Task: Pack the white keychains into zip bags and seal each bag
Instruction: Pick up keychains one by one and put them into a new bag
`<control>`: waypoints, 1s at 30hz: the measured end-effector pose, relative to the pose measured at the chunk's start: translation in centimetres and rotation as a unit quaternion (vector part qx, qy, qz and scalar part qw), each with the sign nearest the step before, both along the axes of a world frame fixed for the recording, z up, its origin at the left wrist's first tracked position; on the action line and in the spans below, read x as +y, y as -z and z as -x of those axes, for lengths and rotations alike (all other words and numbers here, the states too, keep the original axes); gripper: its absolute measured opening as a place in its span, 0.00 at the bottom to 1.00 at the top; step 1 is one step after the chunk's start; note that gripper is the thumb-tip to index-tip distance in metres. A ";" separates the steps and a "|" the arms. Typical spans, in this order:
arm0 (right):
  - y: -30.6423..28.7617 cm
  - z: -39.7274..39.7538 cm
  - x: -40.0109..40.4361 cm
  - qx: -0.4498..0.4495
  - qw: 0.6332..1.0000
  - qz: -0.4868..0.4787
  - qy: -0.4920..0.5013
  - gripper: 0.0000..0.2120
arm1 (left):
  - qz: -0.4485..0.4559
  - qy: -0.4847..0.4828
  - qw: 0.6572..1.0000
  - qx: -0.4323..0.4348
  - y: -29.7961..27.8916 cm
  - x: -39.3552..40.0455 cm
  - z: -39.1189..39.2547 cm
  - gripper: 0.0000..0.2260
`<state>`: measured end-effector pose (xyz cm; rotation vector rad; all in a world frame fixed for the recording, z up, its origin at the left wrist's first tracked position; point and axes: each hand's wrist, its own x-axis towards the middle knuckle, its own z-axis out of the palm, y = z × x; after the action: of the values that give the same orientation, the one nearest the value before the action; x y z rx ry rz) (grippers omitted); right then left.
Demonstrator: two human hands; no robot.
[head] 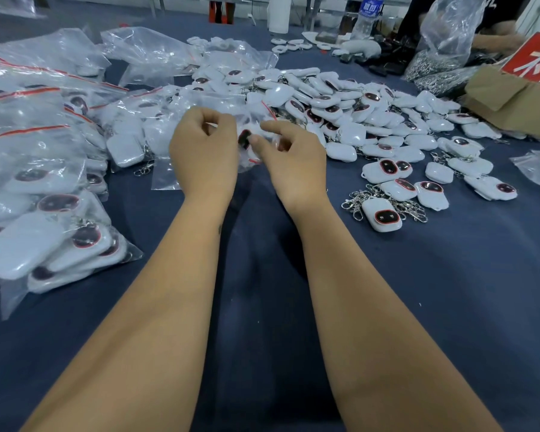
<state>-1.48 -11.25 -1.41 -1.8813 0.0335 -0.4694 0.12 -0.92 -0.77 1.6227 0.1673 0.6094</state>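
Both my hands are raised over the middle of the blue table, holding one clear zip bag (252,141) with a white keychain (246,138) inside it. My left hand (203,151) pinches the bag's left side with curled fingers. My right hand (290,157) pinches the right side between thumb and forefinger. The bag's red zip strip shows near my right fingers. A big heap of loose white keychains (349,113) with dark oval faces lies behind and to the right of my hands.
Filled zip bags (44,188) pile up on the left. A few loose keychains (384,215) with metal clasps lie front right. A cardboard box (512,98), a water bottle (368,17) and another person's arm (493,39) are at the back right.
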 end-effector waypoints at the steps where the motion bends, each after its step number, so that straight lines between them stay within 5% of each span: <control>1: -0.2 0.1 0.1 -0.009 1.000 -0.020 -0.008 0.10 | -0.009 -0.011 1.000 -0.014 -0.1 0.0 0.0 0.06; 8: -0.9 -0.2 -1.2 -0.043 0.977 -0.151 0.142 0.12 | 0.130 -0.104 0.984 -0.060 -0.8 0.9 -0.4 0.11; 12: -0.4 -0.9 -2.5 0.034 0.985 -0.038 0.164 0.20 | 0.064 -0.080 0.983 -0.156 -0.9 0.8 0.2 0.10; 18: 0.4 -0.9 -2.2 0.078 0.961 0.249 0.091 0.28 | -0.212 0.100 0.972 -0.004 1.3 -0.5 -0.2 0.05; 22: 0.6 -0.8 -2.2 0.155 0.926 0.343 0.043 0.24 | -0.234 0.120 0.963 0.058 1.8 -0.4 -0.7 0.03; 30: 0.6 -0.5 -1.9 0.152 0.903 0.391 0.089 0.18 | -0.245 0.123 0.959 0.065 1.8 -0.5 -0.6 0.12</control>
<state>-0.99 -13.18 -2.02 -2.7520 0.2607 -0.3235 0.73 -1.40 -2.58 2.1262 -0.1015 0.3650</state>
